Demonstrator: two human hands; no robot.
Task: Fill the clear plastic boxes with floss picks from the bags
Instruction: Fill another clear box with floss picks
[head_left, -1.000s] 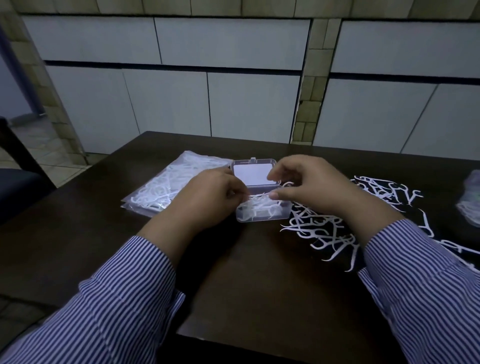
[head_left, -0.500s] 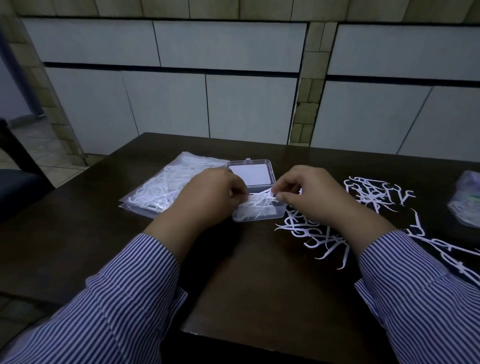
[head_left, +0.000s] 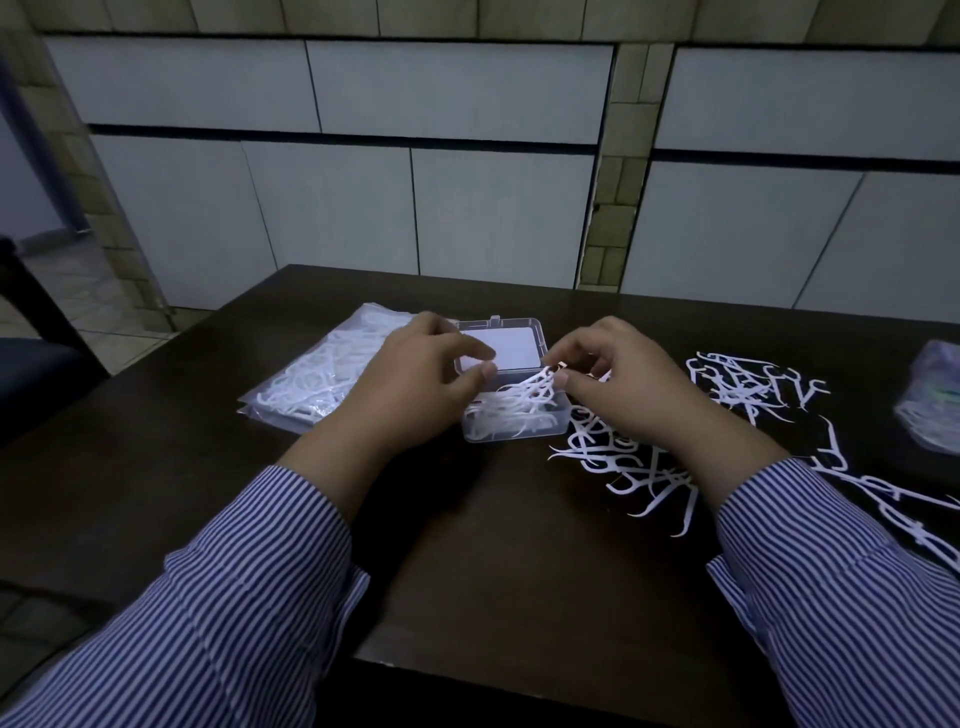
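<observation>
- The left hand (head_left: 410, 384) reaches forward from a striped sleeve (head_left: 218, 613), palm down, at the left edge of the clear plastic box (head_left: 511, 410); its thumb and forefinger curl toward each other over the box's rim, and I cannot tell whether they pinch anything.
- The right hand (head_left: 623, 389) comes in from the right, knuckles up, with thumb and forefinger closed on a small bunch of floss picks (head_left: 535, 387) whose free ends fan down into the box.
- The box sits on the dark table (head_left: 519, 571) between the hands, its lid (head_left: 501, 345) lying open behind it, partly filled with picks.
- A sealed bag (head_left: 322, 374) of picks lies left of the box.
- Loose picks (head_left: 737, 384) lie scattered to the right.
</observation>
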